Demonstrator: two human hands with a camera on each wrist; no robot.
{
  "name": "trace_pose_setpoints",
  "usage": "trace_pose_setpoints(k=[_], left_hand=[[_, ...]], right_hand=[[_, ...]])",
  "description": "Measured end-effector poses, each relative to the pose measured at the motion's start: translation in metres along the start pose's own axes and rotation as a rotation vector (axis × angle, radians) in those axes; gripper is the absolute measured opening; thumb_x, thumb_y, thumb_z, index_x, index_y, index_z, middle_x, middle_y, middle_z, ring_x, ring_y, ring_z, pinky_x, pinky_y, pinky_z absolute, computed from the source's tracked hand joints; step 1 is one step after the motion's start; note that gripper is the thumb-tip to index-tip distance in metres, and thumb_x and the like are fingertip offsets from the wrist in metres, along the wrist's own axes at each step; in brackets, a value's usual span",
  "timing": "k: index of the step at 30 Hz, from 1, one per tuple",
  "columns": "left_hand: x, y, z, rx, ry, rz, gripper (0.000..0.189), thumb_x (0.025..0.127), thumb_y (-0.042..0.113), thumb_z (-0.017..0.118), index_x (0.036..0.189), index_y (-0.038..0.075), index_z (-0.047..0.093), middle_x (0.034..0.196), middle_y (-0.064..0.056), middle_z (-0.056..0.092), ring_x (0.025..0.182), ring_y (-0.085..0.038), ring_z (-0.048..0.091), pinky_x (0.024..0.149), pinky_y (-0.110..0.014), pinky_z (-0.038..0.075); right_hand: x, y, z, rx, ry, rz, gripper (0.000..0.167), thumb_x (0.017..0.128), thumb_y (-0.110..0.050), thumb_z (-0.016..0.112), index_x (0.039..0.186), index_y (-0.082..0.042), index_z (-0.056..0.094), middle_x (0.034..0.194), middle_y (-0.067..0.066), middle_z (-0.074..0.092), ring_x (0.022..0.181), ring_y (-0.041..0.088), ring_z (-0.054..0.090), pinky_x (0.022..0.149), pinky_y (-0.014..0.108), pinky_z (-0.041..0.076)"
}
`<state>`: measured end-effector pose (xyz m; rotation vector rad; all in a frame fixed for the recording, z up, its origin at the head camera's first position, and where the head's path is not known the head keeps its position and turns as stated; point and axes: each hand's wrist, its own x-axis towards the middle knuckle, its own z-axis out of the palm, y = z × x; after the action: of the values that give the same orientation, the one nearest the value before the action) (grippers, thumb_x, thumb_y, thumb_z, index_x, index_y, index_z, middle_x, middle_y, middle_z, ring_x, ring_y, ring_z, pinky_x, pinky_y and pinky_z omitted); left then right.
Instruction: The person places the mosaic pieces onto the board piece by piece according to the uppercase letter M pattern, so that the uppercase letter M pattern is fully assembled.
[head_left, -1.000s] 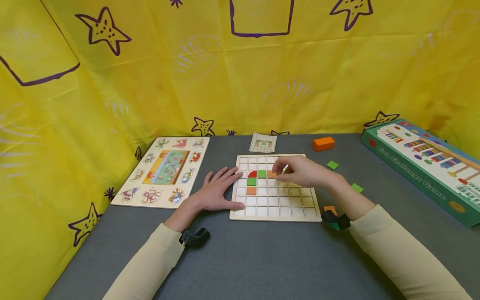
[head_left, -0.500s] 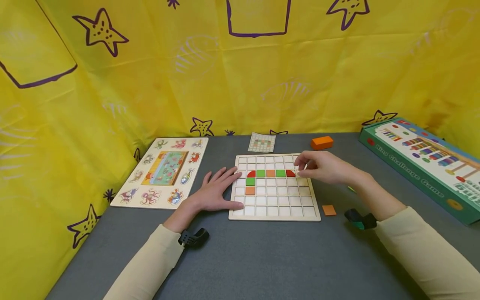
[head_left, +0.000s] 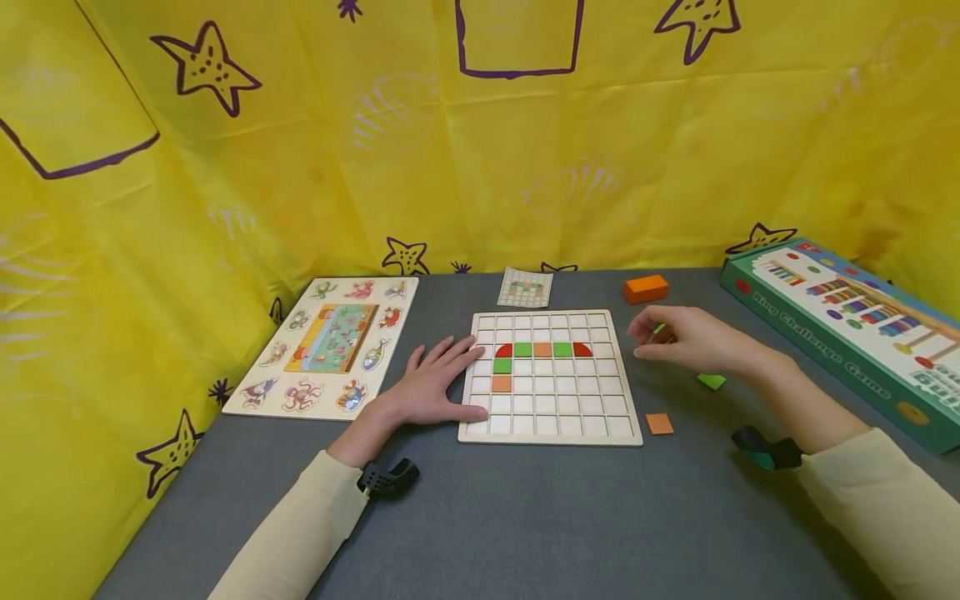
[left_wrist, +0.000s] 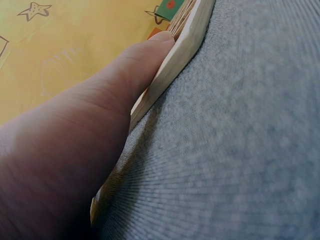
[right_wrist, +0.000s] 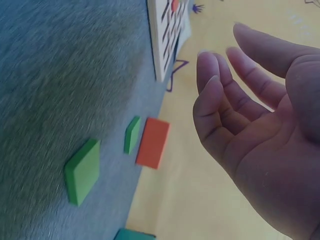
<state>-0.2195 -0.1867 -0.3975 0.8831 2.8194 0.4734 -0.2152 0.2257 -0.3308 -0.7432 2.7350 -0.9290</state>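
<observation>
The wooden grid board lies on the grey table. Its upper row bears a red rounded tile, a green tile, an orange tile, another green tile and a second red rounded tile. Below the left red one sit a green tile and an orange tile. My left hand rests spread on the board's left edge, thumb along it. Off the board's right side hovers my right hand, fingers loosely bent, holding nothing. Partly behind it is a green tile.
Right of the board lie a green tile and an orange tile. Farther back are an orange block and a pattern card. A sea-animal puzzle board lies left; a game box stands right.
My right hand put the right red tile down in the upper row, then withdrew rightward past the board's edge toward the loose green tiles. My left hand has stayed on the board.
</observation>
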Motion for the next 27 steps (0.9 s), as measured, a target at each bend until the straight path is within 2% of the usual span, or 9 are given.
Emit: trace_pose_setpoints(k=[17, 20, 27], left_hand=[[-0.002, 0.001, -0.001, -0.008, -0.003, -0.001, 0.099, 0.085, 0.066, 0.069, 0.163, 0.023, 0.025, 0.169, 0.002, 0.012, 0.153, -0.03, 0.004, 0.114, -0.065, -0.003], [-0.002, 0.0, 0.0, -0.009, -0.002, 0.005, 0.099, 0.085, 0.066, 0.069, 0.163, 0.023, 0.025, 0.169, 0.002, 0.012, 0.153, -0.031, 0.005, 0.114, -0.065, -0.004], [-0.001, -0.002, 0.0, -0.01, -0.002, 0.001, 0.098, 0.085, 0.066, 0.069, 0.163, 0.023, 0.026, 0.169, 0.002, 0.012, 0.153, -0.03, 0.004, 0.114, -0.065, -0.004]], right_hand=[[-0.03, 0.028, -0.01, -0.057, 0.016, 0.061, 0.033, 0.094, -0.022, 0.075, 0.118, -0.002, 0.065, 0.103, 0.0, 0.066, 0.09, 0.018, 0.062, 0.073, 0.03, 0.053], [-0.036, 0.035, -0.011, -0.066, 0.01, 0.073, 0.034, 0.094, -0.021, 0.075, 0.119, 0.0, 0.064, 0.104, 0.001, 0.067, 0.091, 0.019, 0.062, 0.069, 0.029, 0.052], [-0.046, 0.049, -0.01, -0.101, 0.024, 0.07, 0.032, 0.092, -0.017, 0.076, 0.116, 0.001, 0.065, 0.104, 0.001, 0.067, 0.089, 0.018, 0.063, 0.07, 0.028, 0.052]])
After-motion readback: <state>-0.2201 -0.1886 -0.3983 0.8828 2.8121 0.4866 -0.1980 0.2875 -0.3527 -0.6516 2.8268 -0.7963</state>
